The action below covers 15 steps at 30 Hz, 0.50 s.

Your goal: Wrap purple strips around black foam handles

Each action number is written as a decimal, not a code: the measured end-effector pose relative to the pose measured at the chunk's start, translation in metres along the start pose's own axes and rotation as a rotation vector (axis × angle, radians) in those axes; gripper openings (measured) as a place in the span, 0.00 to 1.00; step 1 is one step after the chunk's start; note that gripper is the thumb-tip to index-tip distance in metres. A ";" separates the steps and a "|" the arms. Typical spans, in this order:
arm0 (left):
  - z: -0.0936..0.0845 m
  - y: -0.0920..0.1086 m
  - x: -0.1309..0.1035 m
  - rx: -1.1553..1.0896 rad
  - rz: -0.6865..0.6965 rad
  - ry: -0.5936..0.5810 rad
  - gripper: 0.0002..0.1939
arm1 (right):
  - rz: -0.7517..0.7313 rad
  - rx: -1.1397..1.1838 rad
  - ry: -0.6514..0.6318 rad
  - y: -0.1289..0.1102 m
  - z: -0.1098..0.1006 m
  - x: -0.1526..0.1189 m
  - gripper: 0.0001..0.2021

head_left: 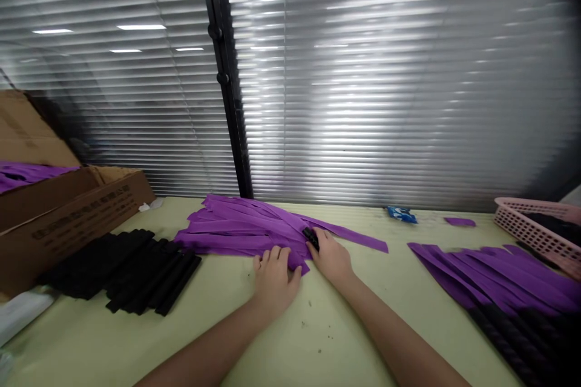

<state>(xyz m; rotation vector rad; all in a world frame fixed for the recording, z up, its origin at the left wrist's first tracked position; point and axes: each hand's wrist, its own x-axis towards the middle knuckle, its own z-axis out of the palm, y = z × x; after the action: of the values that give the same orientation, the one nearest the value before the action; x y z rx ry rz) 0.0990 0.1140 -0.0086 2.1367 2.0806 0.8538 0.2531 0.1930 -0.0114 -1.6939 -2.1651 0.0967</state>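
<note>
Your right hand (333, 257) pinches a black piece (309, 237) at the purple strips (240, 227); I can't tell whether your left hand (275, 284) grips. Black-ended strips (503, 278), right, look done; black tubes (149, 278), left, seem left.

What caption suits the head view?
Left hand on flat purple strips, right hand holding a small black piece, above a pale-yellow tabletop.

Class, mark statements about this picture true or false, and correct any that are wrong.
1. The right hand holds a black piece. True.
2. The basket is green. False: it is pink.
3. The black pile lies beside the box. True.
4. The left hand is inside the box. False: it touches the middle purple strips.
5. The packet is blue. True.
</note>
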 end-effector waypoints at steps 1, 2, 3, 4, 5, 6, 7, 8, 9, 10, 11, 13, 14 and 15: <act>0.001 0.000 0.000 0.039 -0.018 -0.009 0.18 | 0.004 -0.004 0.004 0.001 0.000 0.000 0.17; 0.002 -0.001 0.001 0.064 -0.027 -0.018 0.19 | 0.010 -0.008 0.006 0.002 0.000 0.001 0.17; 0.003 -0.001 0.001 0.076 -0.028 -0.026 0.21 | 0.016 -0.014 0.009 0.002 0.000 0.001 0.17; 0.004 -0.002 0.002 0.079 -0.023 -0.033 0.22 | 0.020 -0.018 0.013 0.003 0.000 0.001 0.17; 0.005 -0.003 0.003 0.073 -0.015 -0.043 0.24 | 0.025 -0.020 0.017 0.004 0.000 0.001 0.17; 0.006 -0.004 0.004 0.061 -0.007 -0.058 0.25 | 0.029 -0.022 0.023 0.005 0.000 0.001 0.18; 0.006 -0.005 0.005 0.043 0.000 -0.080 0.27 | 0.032 -0.022 0.029 0.005 0.000 0.000 0.18; 0.007 -0.006 0.007 0.021 0.005 -0.109 0.29 | 0.036 -0.022 0.036 0.005 0.000 0.000 0.18; 0.008 -0.008 0.008 -0.006 0.007 -0.143 0.30 | 0.041 -0.021 0.043 0.005 0.000 -0.002 0.19; 0.009 -0.009 0.010 -0.034 0.006 -0.175 0.31 | 0.044 -0.019 0.052 0.006 0.000 -0.003 0.19; 0.009 -0.010 0.011 -0.062 -0.001 -0.194 0.32 | 0.045 -0.016 0.063 0.006 0.000 -0.005 0.19; 0.010 -0.012 0.014 -0.109 -0.021 -0.192 0.31 | 0.048 -0.004 0.079 0.006 -0.001 -0.010 0.20; 0.011 -0.012 0.015 -0.127 -0.030 -0.176 0.30 | 0.049 0.009 0.083 0.007 -0.003 -0.012 0.20; 0.011 -0.013 0.016 -0.143 -0.038 -0.159 0.30 | 0.048 0.026 0.080 0.008 -0.005 -0.016 0.20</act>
<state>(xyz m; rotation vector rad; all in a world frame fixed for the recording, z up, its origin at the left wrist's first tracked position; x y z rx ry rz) 0.0912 0.1337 -0.0178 2.0147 1.9157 0.7754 0.2651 0.1795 -0.0134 -1.7059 -2.0570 0.0686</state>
